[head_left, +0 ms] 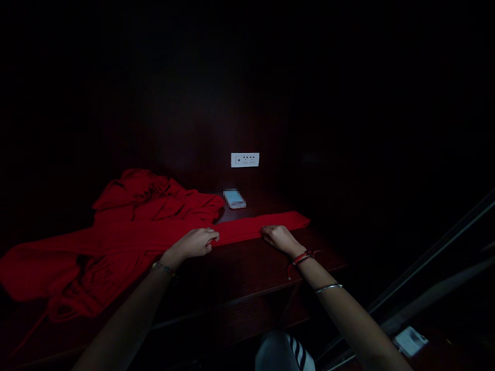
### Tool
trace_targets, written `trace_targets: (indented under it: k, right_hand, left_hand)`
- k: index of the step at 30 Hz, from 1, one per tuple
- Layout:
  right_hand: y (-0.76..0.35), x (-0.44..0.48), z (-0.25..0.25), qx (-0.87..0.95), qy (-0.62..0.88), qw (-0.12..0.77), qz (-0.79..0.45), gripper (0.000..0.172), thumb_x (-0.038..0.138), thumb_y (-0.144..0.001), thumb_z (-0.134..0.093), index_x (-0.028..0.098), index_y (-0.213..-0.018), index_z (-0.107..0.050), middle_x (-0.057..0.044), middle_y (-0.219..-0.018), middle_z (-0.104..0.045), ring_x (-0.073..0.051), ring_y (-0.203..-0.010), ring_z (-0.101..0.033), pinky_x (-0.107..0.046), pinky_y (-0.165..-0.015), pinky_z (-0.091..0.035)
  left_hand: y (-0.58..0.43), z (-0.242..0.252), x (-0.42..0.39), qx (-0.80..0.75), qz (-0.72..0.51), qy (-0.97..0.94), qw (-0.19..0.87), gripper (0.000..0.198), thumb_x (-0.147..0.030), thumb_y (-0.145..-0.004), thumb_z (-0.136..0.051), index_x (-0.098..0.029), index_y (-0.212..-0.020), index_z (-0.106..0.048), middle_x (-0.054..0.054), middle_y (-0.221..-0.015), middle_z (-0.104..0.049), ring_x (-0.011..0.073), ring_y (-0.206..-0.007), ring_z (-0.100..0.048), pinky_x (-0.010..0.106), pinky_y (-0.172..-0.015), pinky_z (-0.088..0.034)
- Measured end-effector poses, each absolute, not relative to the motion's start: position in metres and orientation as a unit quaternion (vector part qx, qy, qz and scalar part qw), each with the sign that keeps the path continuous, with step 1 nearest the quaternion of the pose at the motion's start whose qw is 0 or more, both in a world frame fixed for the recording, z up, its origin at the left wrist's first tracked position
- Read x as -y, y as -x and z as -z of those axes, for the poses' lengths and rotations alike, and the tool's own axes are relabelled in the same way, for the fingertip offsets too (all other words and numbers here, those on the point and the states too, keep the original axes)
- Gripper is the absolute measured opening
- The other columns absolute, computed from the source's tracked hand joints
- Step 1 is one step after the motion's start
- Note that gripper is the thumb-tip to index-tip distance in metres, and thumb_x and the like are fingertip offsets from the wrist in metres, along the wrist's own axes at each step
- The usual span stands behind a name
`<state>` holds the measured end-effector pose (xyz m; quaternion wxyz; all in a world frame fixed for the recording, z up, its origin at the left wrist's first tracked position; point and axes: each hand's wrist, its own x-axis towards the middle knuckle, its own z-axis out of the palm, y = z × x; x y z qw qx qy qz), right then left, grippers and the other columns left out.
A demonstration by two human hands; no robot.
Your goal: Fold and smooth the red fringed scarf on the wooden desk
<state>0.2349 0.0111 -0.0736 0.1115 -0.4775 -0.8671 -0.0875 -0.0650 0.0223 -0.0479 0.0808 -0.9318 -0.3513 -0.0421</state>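
Observation:
A long red cloth (240, 230) lies as a flat band across the dark wooden surface, and its left part spreads into a loose, crumpled heap with strings at the lower left. My left hand (198, 242) has its fingers curled on the near edge of the band, around the middle. To the right, my right hand (279, 237) pinches the same near edge with bent fingers. The right end of the band lies flat beyond my right hand. A bracelet circles my left wrist; a red cord and a silver bangle are on my right arm.
Behind the band lies a phone-like object (234, 199), its surface pixelated. A white socket plate (245, 160) is on the dark back wall. The wooden surface (247, 273) ends in a front edge above my knee. A pale flat object (410, 341) is at the lower right.

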Motion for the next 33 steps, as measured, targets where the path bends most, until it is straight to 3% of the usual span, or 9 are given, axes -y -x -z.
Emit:
trace_targets:
  k: [6, 9, 11, 14, 19, 27, 33]
  right_hand:
    - [-0.234, -0.011, 0.075, 0.872, 0.462, 0.143, 0.078, 0.028, 0.024, -0.085, -0.037, 0.016, -0.1, -0.059, -0.009, -0.1, -0.062, -0.016, -0.098, -0.054, -0.026, -0.084, -0.037]
    - [-0.228, -0.01, 0.074, 0.872, 0.445, 0.189, 0.07, 0.036, 0.032, -0.086, -0.034, 0.016, -0.112, -0.052, -0.009, -0.115, -0.055, -0.017, -0.11, -0.044, -0.032, -0.095, -0.03]
    - [-0.223, -0.009, 0.075, 0.88, 0.428, 0.196, 0.056, 0.043, 0.039, -0.086, -0.033, 0.018, -0.123, -0.042, -0.008, -0.128, -0.042, -0.018, -0.12, -0.033, -0.037, -0.099, -0.022]
    - [-0.217, -0.009, 0.079, 0.888, 0.434, 0.153, 0.016, 0.051, 0.046, -0.086, -0.027, 0.021, -0.13, -0.03, -0.008, -0.136, -0.029, -0.02, -0.125, -0.022, -0.044, -0.1, -0.017]
    - [-0.229, -0.008, 0.091, 0.868, 0.482, 0.122, -0.007, 0.054, 0.049, -0.086, -0.021, 0.021, -0.133, -0.025, -0.008, -0.138, -0.024, -0.02, -0.126, -0.018, -0.043, -0.101, -0.016]
    - [-0.326, -0.013, 0.085, 0.78, 0.598, 0.141, 0.12, 0.037, 0.023, -0.086, -0.032, 0.014, -0.121, -0.045, -0.012, -0.126, -0.044, -0.02, -0.12, -0.033, -0.04, -0.098, -0.024]
    - [-0.343, -0.015, 0.073, 0.769, 0.612, 0.025, 0.184, 0.025, 0.011, -0.082, -0.038, 0.014, -0.098, -0.057, -0.012, -0.104, -0.058, -0.019, -0.101, -0.05, -0.029, -0.084, -0.037]
  left_hand:
    - [0.064, 0.047, -0.021, 0.369, 0.074, 0.925, 0.059, 0.016, -0.023, -0.076, -0.041, -0.021, -0.084, -0.054, 0.002, -0.081, -0.056, 0.0143, -0.073, -0.052, 0.024, -0.067, -0.04]
    - [0.044, 0.045, -0.02, 0.379, 0.127, 0.913, 0.085, 0.028, -0.028, -0.085, -0.03, -0.018, -0.083, -0.057, 0.005, -0.087, -0.056, 0.0152, -0.083, -0.052, 0.027, -0.077, -0.039]
    - [0.022, 0.048, -0.022, 0.377, 0.155, 0.908, 0.096, 0.032, -0.026, -0.087, -0.026, -0.017, -0.095, -0.056, 0.007, -0.102, -0.054, 0.0162, -0.096, -0.048, 0.029, -0.086, -0.035]
    - [-0.008, 0.059, -0.026, 0.41, 0.134, 0.899, 0.078, 0.038, -0.028, -0.087, -0.025, -0.017, -0.119, -0.044, 0.008, -0.129, -0.039, 0.0206, -0.117, -0.034, 0.037, -0.096, -0.027]
    - [-0.021, 0.078, -0.032, 0.457, 0.029, 0.888, 0.033, 0.046, -0.032, -0.088, -0.022, -0.019, -0.132, -0.025, 0.005, -0.139, -0.022, 0.0221, -0.127, -0.016, 0.041, -0.101, -0.016]
    - [-0.015, 0.074, -0.034, 0.455, -0.001, 0.89, 0.025, 0.047, -0.035, -0.088, -0.019, -0.022, -0.133, -0.021, 0.004, -0.14, -0.018, 0.0208, -0.128, -0.014, 0.04, -0.102, -0.014]
    - [-0.016, 0.074, -0.036, 0.457, -0.002, 0.89, 0.014, 0.048, -0.035, -0.087, -0.019, -0.023, -0.133, -0.02, 0.004, -0.14, -0.017, 0.0223, -0.127, -0.013, 0.041, -0.101, -0.015]
